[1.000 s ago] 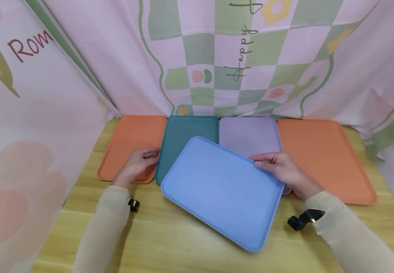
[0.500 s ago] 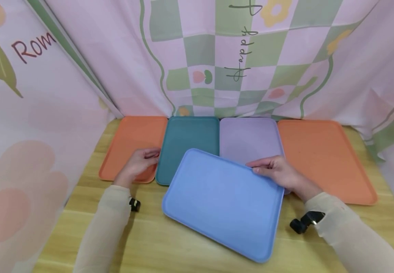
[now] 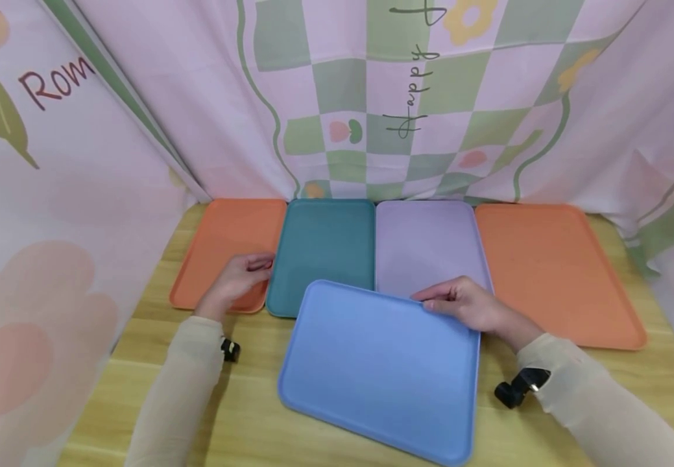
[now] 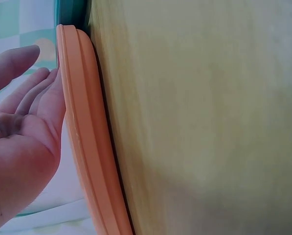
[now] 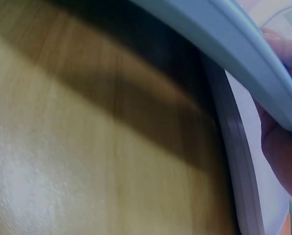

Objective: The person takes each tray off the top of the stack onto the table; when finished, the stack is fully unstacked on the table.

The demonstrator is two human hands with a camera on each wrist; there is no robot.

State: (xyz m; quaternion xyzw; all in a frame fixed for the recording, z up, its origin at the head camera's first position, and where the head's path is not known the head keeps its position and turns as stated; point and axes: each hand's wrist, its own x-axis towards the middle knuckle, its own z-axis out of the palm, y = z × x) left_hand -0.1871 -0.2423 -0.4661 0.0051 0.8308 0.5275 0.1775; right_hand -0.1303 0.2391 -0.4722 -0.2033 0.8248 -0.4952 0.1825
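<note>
A blue tray (image 3: 380, 373) hangs tilted over the front of the wooden table, its far edge overlapping the near ends of the green and lilac trays. My right hand (image 3: 466, 305) pinches it by the far edge near the right corner, thumb on top; some fingers are hidden beneath. In the right wrist view, a dark gap and shadow show under the raised blue tray (image 5: 234, 54). My left hand (image 3: 237, 280) rests on the left orange tray (image 3: 243, 224), fingertips beside the green tray (image 3: 331, 243). The left wrist view has its thumb and fingers (image 4: 13, 66) loose, gripping nothing.
A lilac tray (image 3: 424, 240) lies right of the green one, and a larger orange tray (image 3: 553, 272) right of that. Their far edges meet a patterned cloth curtain (image 3: 392, 84). Another cloth (image 3: 62, 207) hangs at the left. Bare wood table (image 3: 243, 408) shows in front.
My right hand has drawn the blue tray toward me and turned it straighter, uncovering more of the green and lilac trays. The left hand has stayed where it was.
</note>
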